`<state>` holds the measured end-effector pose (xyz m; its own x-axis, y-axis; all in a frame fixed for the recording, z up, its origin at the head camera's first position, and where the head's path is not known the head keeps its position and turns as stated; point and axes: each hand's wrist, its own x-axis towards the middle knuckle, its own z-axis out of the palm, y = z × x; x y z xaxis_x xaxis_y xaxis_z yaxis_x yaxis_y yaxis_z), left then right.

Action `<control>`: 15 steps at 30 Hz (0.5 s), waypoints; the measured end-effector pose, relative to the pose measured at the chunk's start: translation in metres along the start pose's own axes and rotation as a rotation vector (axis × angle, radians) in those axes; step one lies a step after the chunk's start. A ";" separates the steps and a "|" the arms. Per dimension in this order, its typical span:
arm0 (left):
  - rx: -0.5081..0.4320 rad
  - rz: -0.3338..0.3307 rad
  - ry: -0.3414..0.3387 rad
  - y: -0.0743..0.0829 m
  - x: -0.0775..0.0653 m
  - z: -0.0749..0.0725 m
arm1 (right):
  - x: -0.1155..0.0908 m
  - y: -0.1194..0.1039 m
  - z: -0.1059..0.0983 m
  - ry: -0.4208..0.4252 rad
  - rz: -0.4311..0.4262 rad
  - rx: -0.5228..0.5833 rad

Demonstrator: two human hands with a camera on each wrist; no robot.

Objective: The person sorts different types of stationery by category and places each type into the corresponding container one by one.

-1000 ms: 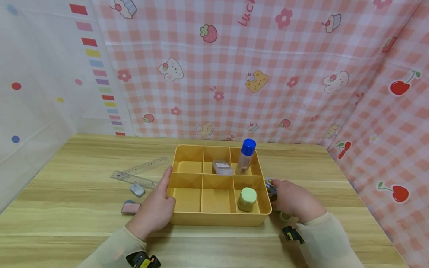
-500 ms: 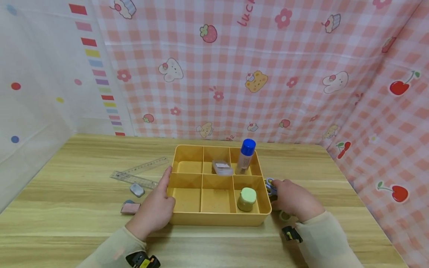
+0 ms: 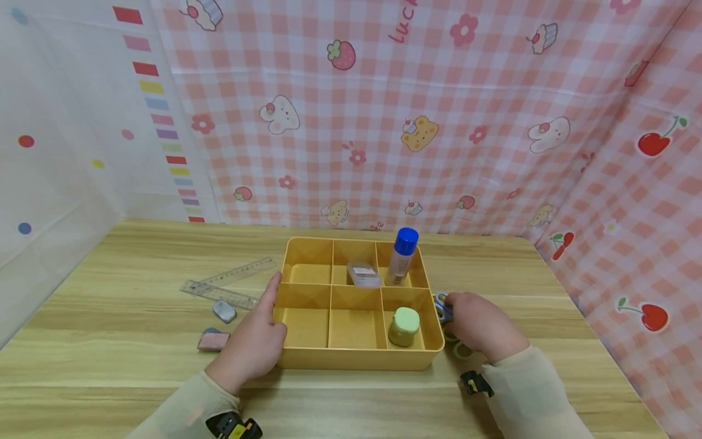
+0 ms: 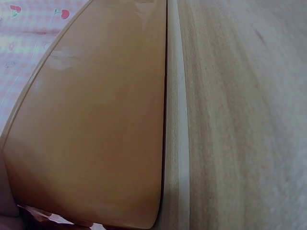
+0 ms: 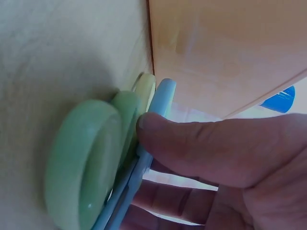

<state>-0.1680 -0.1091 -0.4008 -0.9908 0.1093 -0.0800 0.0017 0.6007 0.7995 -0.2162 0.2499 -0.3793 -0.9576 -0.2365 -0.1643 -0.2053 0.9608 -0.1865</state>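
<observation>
My left hand (image 3: 253, 344) rests against the left side of the yellow divided box (image 3: 351, 360), index finger straight along its rim; in the left wrist view the box wall (image 4: 96, 120) fills much of the picture. To the right of the box, my right hand (image 3: 485, 323) pinches blue-handled scissors (image 3: 441, 306) between thumb and fingers. A green-handled pair of scissors (image 5: 84, 163) lies on the table right beside them, its loop (image 3: 462, 349) showing under the hand. The scissors' blades are mostly hidden.
In the box stand a blue-capped bottle (image 3: 402, 256), a small clear case (image 3: 364, 275) and a green-lidded jar (image 3: 404, 326). Left of it lie clear rulers (image 3: 225, 294), a grey-white oval item (image 3: 224, 311) and a pinkish block (image 3: 213, 341). A checked cloth (image 3: 384, 152) hangs behind.
My right hand has lifted and shifted slightly, and more of the green loop beneath it now shows. The left hand and the box stay put.
</observation>
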 end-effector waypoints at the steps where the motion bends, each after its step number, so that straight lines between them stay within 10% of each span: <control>1: -0.001 0.001 -0.001 0.000 0.000 0.000 | 0.000 0.000 0.000 0.004 0.004 -0.001; 15: 0.009 0.011 0.005 -0.001 0.001 0.000 | 0.003 0.005 0.004 0.034 0.002 -0.040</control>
<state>-0.1689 -0.1102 -0.4018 -0.9913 0.1120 -0.0687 0.0134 0.6064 0.7950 -0.2196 0.2531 -0.3850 -0.9642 -0.2301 -0.1318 -0.2105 0.9665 -0.1469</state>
